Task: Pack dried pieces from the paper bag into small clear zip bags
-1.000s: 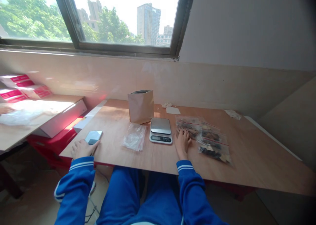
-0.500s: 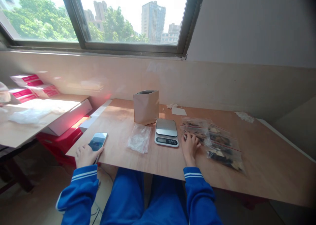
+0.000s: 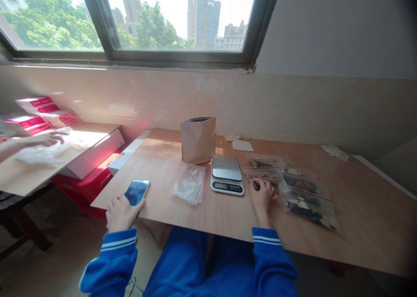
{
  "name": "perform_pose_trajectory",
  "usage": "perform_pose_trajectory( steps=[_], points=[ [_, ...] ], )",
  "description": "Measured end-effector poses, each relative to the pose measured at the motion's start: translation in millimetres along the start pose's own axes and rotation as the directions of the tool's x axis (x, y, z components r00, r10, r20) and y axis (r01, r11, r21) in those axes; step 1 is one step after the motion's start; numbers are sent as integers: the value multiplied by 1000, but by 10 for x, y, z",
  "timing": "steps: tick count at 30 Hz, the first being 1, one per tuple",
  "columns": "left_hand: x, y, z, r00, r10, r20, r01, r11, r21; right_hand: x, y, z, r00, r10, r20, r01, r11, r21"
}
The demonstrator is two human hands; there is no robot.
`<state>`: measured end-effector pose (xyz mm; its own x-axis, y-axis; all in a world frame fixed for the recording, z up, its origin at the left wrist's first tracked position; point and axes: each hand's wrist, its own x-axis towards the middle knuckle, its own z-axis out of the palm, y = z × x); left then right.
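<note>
On the table's left edge, my left hand grips a smartphone, thumb along its near right side and fingers around its left. My right hand rests on the table with fingers curled at the near edge of a zip bag of dark dried pieces. Something dark shows between its thumb and forefinger; I cannot make out what. To that hand's left lies a digital kitchen scale with a bare steel plate. Clear plastic bags lie flat left of the scale. Behind them stands an open-topped kraft paper pouch.
More filled zip bags overlap at the right. A white paper slip and crumpled tissue lie toward the wall. At the left, another person's hand reaches over a second table near pink-and-white boxes.
The view has shifted slightly, so the table's things appear further right. Another person's arm has come in over the left table. My right fingers have curled in more; my left still holds the smartphone.
</note>
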<state>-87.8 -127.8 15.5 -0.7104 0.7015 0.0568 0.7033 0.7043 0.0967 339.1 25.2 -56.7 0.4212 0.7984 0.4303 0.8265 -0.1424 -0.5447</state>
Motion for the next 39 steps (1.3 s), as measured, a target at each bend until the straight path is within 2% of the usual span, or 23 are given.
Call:
perform_pose_trajectory(
  steps=[5,12,24,30,32,34,37,39],
  points=[
    [18,35,46,998,-7,-62,6,1000,-10,6,-4,-14,1000,-16,-7,16,999,33],
    [66,-96,17,997,68,41,-66,996,-59,-26,44,-64,999,-43,16,41,995,91],
    [-201,-98,-4,997,76,23,-75,996,-50,-156,112,-154,996,-90,-16,91,984,154],
    [-47,-125,24,998,65,24,-63,995,-81,-150,37,-361,994,-92,-54,104,948,300],
    [92,-132,32,998,54,32,-51,996,-72,-104,-51,-482,998,-29,-57,51,908,416],
    [266,-125,37,998,48,42,-45,997,-56,-38,-188,-605,995,71,-76,-17,831,556],
    [519,-84,37,998,50,45,-48,997,-63,51,-470,-774,969,226,-101,-75,656,751],
    [621,-37,32,998,37,56,-32,996,-83,67,-684,-883,960,266,-84,-78,545,834]
  ],
)
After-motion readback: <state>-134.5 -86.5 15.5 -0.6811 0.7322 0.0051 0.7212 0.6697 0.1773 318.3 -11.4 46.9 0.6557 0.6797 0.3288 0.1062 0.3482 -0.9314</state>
